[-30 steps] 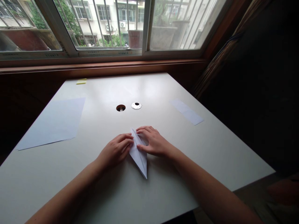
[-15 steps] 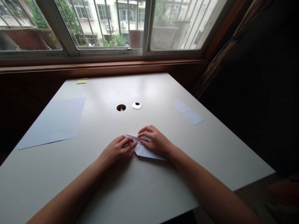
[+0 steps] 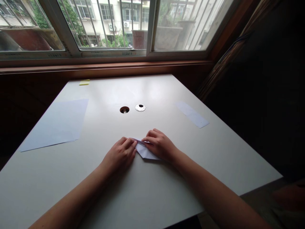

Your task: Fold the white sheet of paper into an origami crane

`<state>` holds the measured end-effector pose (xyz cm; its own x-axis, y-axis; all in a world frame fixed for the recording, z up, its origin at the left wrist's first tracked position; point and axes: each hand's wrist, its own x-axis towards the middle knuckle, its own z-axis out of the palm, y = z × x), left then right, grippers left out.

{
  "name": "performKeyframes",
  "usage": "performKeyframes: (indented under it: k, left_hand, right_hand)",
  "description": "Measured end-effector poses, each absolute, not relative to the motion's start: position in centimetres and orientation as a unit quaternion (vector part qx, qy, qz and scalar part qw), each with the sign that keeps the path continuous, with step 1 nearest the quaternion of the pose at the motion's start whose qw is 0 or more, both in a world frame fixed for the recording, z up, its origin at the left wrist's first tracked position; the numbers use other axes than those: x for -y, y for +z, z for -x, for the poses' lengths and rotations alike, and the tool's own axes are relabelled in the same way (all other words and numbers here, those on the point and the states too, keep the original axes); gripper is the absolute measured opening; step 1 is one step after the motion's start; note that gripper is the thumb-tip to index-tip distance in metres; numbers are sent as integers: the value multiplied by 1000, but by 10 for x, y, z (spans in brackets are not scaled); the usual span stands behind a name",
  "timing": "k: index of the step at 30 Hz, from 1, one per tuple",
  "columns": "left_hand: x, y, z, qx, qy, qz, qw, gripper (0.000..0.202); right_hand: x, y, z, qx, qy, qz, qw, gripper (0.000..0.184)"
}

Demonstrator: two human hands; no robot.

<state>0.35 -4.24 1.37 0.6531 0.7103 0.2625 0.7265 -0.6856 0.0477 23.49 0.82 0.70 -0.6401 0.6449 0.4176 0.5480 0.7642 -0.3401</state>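
White table (image 3: 133, 197), smooth, softly glossy. Folded paper (image 3: 148, 154), one piece, white, crisp-edged, angular: on the table, between and under the fingers of both hands. Left hand (image 3: 121, 153): fingers close together, clamped on the paper's left end. Right hand (image 3: 161, 145): fingers bent, pinching its far edge. Beyond: pale sheet (image 3: 57, 124), left; strip (image 3: 192, 114), right; round silvery disc (image 3: 140, 108) beside a hole (image 3: 124, 110); window (image 3: 114, 28).

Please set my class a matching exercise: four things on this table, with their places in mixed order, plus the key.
1. folded paper
2. large pale sheet
3. narrow paper strip
4. metal disc

A. near the table's right edge
B. just right of the round hole
C. at the fingers of the left hand and right hand
D. by the left edge

Pairs: 1-C, 2-D, 3-A, 4-B
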Motion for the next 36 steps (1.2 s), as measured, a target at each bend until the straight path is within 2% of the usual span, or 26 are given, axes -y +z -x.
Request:
performKeyframes:
  k: [6,14,21,31,36]
  left_hand:
    - [52,14,-11,434,-115,892,55,36]
    - [55,18,-13,443,-118,887,44,31]
    - [56,17,-13,454,-149,878,43,32]
    - [53,14,-4,410,-175,895,34,30]
    - [52,13,2,413,-190,891,16,41]
  right_hand:
    - [0,9,-238,919,49,323,221,21]
    - [14,27,-233,931,34,326,160,46]
    - [35,13,-239,922,40,345,172,57]
    - [43,9,-238,914,47,358,186,58]
    - [44,8,-240,917,34,360,170,57]
